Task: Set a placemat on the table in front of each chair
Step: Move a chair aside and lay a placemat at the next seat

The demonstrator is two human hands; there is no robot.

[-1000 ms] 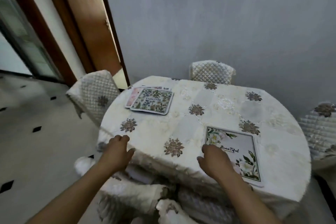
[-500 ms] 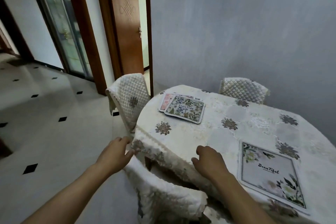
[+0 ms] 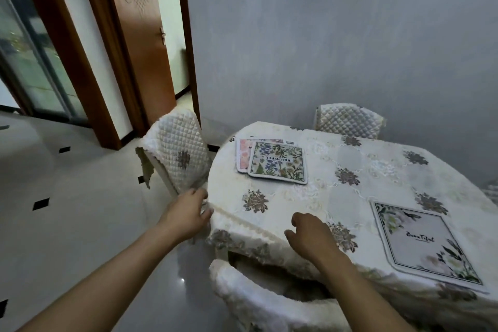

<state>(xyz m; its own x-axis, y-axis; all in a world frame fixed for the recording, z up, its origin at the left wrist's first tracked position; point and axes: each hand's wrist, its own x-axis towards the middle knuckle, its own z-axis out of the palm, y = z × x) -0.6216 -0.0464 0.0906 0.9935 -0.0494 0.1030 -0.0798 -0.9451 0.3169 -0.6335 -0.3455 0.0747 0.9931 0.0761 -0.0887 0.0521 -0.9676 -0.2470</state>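
Observation:
A round table (image 3: 377,178) wears a cream floral cloth. A white placemat with green leaves (image 3: 423,240) lies at the near right edge. At the far left, a blue-and-yellow floral placemat (image 3: 277,162) rests on top of a pink one (image 3: 244,153). My left hand (image 3: 186,214) hovers at the table's left edge beside a quilted chair (image 3: 177,156), fingers loosely curled, holding nothing. Empty too, my right hand (image 3: 312,237) hangs over the near edge of the cloth with bent fingers.
Another covered chair (image 3: 349,120) stands behind the table by the grey wall. A chair back (image 3: 258,302) sits right below my hands. A wooden door (image 3: 134,35) and a glass door (image 3: 32,62) are at the left, with tiled floor (image 3: 67,210) between.
The view has swung left and closer along the table's edge. Both hands have stayed empty and moved toward the stacked placemats' side; the white placemat now lies further right.

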